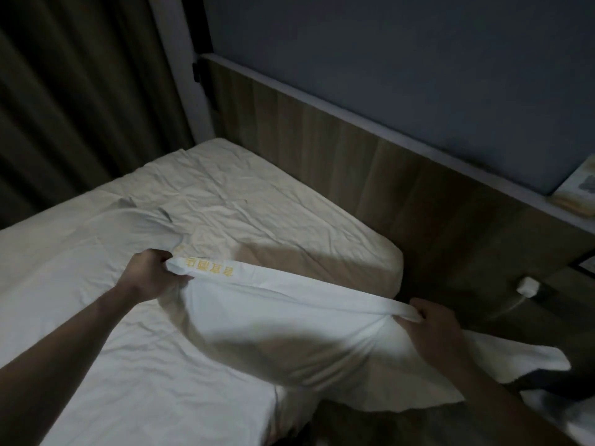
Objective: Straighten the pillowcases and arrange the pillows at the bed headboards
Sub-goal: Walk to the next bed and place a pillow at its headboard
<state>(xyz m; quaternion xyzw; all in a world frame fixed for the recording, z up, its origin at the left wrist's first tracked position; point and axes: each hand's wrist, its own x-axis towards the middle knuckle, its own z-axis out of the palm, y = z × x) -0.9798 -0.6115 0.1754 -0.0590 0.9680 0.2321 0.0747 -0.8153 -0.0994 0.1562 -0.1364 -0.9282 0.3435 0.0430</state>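
Observation:
A white pillow (289, 342) in a pillowcase with yellow lettering on its hem hangs over the near edge of the bed (225, 194). My left hand (151, 275) grips the hem's left end. My right hand (434, 326) grips the hem's right end. The hem is stretched taut between the two hands. The wooden headboard (354, 149) runs along the far right side of the bed. The sheet is white and wrinkled.
Dark curtains (80, 91) hang at the left. A grey-blue wall (386, 53) rises above the headboard. A small white switch or plug (528, 286) sits on the wood panel at the right. More white bedding (560, 410) shows at the lower right.

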